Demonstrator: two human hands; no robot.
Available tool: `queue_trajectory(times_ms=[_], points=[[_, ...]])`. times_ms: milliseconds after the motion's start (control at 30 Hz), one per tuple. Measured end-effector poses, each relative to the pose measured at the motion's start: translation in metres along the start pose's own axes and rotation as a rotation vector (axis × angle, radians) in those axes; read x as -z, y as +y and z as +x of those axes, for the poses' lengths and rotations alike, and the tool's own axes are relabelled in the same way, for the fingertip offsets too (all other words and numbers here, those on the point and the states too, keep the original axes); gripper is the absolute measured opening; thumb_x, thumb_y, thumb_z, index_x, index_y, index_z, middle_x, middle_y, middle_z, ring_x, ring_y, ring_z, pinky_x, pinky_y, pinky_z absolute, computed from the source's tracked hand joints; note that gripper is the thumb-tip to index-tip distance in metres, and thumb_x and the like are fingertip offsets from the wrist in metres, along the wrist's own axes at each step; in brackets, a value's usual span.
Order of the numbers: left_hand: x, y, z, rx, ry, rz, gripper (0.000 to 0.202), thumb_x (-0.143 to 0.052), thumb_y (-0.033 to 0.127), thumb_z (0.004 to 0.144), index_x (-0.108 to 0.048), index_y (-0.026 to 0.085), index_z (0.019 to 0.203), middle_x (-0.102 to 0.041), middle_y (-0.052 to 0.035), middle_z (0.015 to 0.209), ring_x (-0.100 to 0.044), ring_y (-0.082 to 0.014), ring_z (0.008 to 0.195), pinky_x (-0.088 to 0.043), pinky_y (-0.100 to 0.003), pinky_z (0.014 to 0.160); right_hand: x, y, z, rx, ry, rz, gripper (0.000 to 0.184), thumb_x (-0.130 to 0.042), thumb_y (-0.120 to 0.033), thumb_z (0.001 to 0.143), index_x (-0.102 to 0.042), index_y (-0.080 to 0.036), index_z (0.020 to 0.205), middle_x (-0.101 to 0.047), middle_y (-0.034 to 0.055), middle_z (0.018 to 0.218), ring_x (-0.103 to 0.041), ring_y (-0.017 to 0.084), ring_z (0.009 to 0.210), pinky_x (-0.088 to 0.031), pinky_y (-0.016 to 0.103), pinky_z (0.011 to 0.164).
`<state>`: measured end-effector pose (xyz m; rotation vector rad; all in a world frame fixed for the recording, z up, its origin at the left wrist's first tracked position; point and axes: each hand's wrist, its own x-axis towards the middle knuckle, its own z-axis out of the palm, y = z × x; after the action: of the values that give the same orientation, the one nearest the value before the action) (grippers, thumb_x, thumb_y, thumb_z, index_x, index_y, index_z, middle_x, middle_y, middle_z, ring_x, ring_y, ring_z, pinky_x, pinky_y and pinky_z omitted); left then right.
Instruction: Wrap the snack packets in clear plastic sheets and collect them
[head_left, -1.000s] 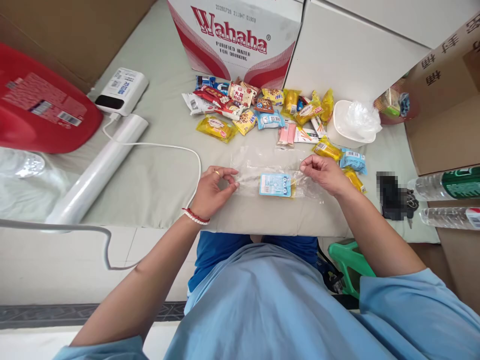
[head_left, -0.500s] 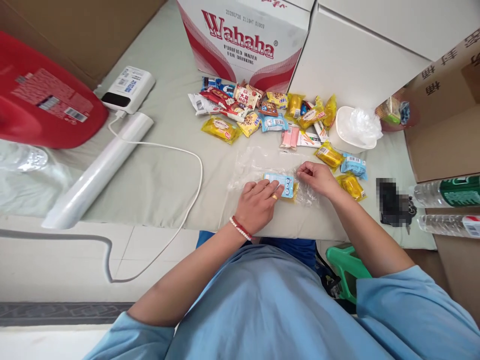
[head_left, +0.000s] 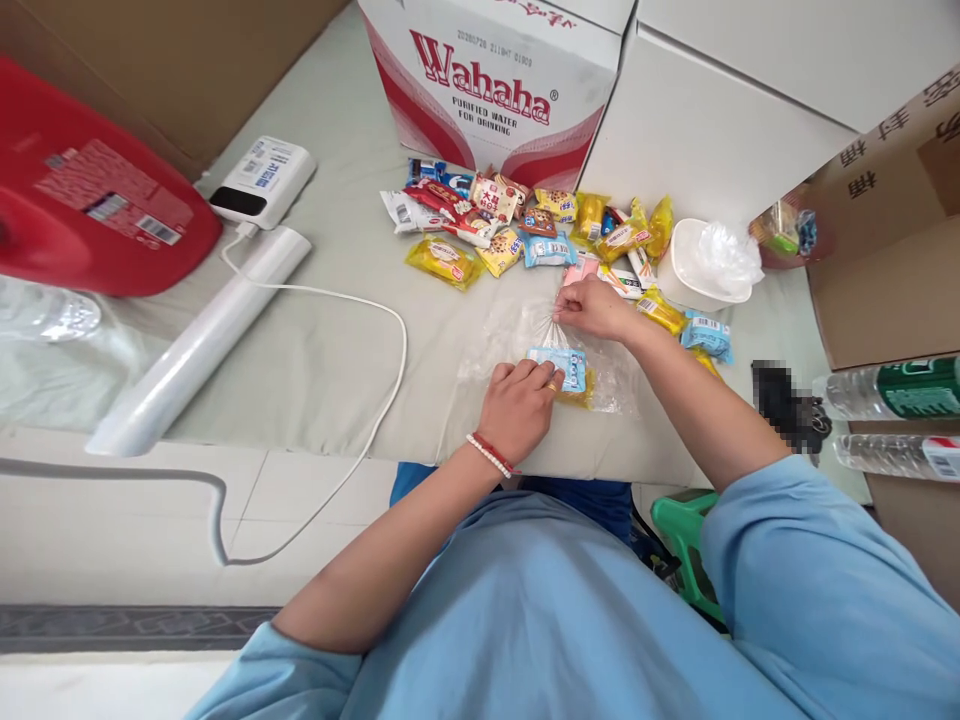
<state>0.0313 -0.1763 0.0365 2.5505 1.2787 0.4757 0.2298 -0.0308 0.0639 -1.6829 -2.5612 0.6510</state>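
While the left hand (head_left: pixel 519 412) lies palm down, fingers laid loosely over a blue packet (head_left: pixel 551 357), the right hand (head_left: pixel 589 306) pinches the clear plastic (head_left: pixel 495 340) into gathers just beyond it; packet sits on a yellow item (head_left: pixel 587 390), plastic around both, near the table's front edge; cannot tell if sheet or bag.

Close obstacles: pink packet (head_left: pixel 580 266) partly hidden behind the right hand; yellow packet (head_left: pixel 661 310) beside the right forearm, a second blue packet (head_left: pixel 706 338) farther right; snack heap (head_left: pixel 491 197) beyond, up against the Wahaha carton (head_left: pixel 495 95); white tub (head_left: pixel 682 262) right of the heap, crumpled clear film (head_left: pixel 726 250) in it.

Farther out: white cable (head_left: pixel 403 350) looping left of the plastic; film roll (head_left: pixel 202 340), white device (head_left: pixel 262 183), red container (head_left: pixel 112 185) beyond; two bottles (head_left: pixel 855 390) far right.
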Motion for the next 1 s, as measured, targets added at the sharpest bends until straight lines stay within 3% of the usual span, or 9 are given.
queue_trajectory(times_ms=[167,367,467,567,667,767,833,900,1000], points=[[-0.002,0.003,0.001,0.02,-0.008,-0.011,0.038,-0.043,0.021,0.106,-0.069,0.022,0.132,-0.072,-0.0101,0.135,-0.062,-0.0289,0.113,-0.041,-0.047,0.086,0.014,-0.02,-0.046,0.277,0.093,0.02,0.019,-0.058,-0.03,0.098,-0.073,-0.017,0.098,-0.065,0.0103,0.104,-0.058,0.023,0.094,-0.042,0.033,0.084],[0.004,-0.013,-0.015,0.029,0.016,-0.266,0.039,-0.048,0.013,0.095,-0.076,0.025,0.119,-0.078,-0.0093,0.118,-0.068,-0.0266,0.108,-0.051,-0.047,0.095,-0.03,-0.052,-0.106,0.257,-0.003,-0.156,0.038,-0.044,-0.023,0.105,-0.067,-0.023,0.135,-0.064,0.0088,0.101,-0.053,0.02,0.08,-0.034,0.03,0.067],[0.011,-0.034,-0.025,0.269,0.241,-0.491,0.034,-0.045,0.018,0.096,-0.077,0.024,0.106,-0.079,-0.0065,0.111,-0.071,-0.0222,0.106,-0.053,-0.042,0.1,-0.051,-0.051,-0.115,0.272,0.004,-0.157,0.046,-0.04,-0.021,0.107,-0.062,-0.03,0.145,-0.063,0.0078,0.104,-0.052,0.021,0.086,-0.036,0.029,0.07],[0.013,-0.053,-0.016,0.647,0.462,-0.495,0.038,-0.042,0.039,0.103,-0.07,0.018,0.118,-0.075,-0.0129,0.121,-0.068,-0.0257,0.117,-0.051,-0.045,0.108,-0.057,-0.051,-0.117,0.254,0.0,-0.136,0.043,-0.039,-0.025,0.108,-0.065,-0.033,0.142,-0.062,0.0077,0.104,-0.051,0.022,0.086,-0.036,0.031,0.071],[0.011,-0.063,0.004,0.75,0.361,-0.396,0.055,-0.056,0.06,0.095,-0.065,0.015,0.125,-0.061,-0.0221,0.145,-0.048,-0.0382,0.145,-0.036,-0.059,0.121,-0.057,-0.056,-0.118,0.218,0.014,-0.094,0.039,-0.042,-0.028,0.108,-0.066,-0.033,0.139,-0.061,0.008,0.102,-0.051,0.023,0.084,-0.037,0.033,0.072],[0.01,-0.064,0.016,0.692,0.167,-0.342,0.043,-0.079,0.054,0.075,-0.07,0.019,0.097,-0.056,-0.021,0.149,-0.036,-0.0466,0.151,-0.033,-0.065,0.121,-0.056,-0.06,-0.119,0.192,0.012,-0.069,0.036,-0.044,-0.031,0.108,-0.066,-0.032,0.137,-0.061,0.008,0.1,-0.051,0.024,0.085,-0.039,0.033,0.073],[0.015,-0.061,0.015,0.67,0.138,-0.366,0.024,-0.079,0.038,0.071,-0.066,0.021,0.081,-0.066,-0.0168,0.129,-0.053,-0.0421,0.136,-0.044,-0.06,0.111,-0.055,-0.062,-0.12,0.182,0.01,-0.063,0.035,-0.043,-0.032,0.109,-0.066,-0.032,0.137,-0.06,0.0082,0.1,-0.051,0.024,0.086,-0.039,0.033,0.073],[0.023,-0.054,0.012,0.676,0.149,-0.507,0.014,-0.071,0.031,0.072,-0.06,0.022,0.074,-0.068,-0.0077,0.094,-0.067,-0.0294,0.101,-0.055,-0.047,0.092,-0.055,-0.064,-0.12,0.191,0.009,-0.068,0.037,-0.042,-0.032,0.11,-0.065,-0.032,0.138,-0.059,0.0087,0.101,-0.051,0.024,0.088,-0.04,0.033,0.074],[0.033,-0.035,0.014,0.652,0.137,-0.9,0.014,-0.068,0.031,0.074,-0.056,0.023,0.073,-0.06,0.0024,0.069,-0.061,-0.0166,0.068,-0.053,-0.032,0.07,-0.056,-0.066,-0.121,0.203,0.021,-0.07,0.036,-0.041,-0.031,0.11,-0.069,-0.028,0.132,-0.06,0.0098,0.102,-0.052,0.025,0.091,-0.043,0.034,0.077]])
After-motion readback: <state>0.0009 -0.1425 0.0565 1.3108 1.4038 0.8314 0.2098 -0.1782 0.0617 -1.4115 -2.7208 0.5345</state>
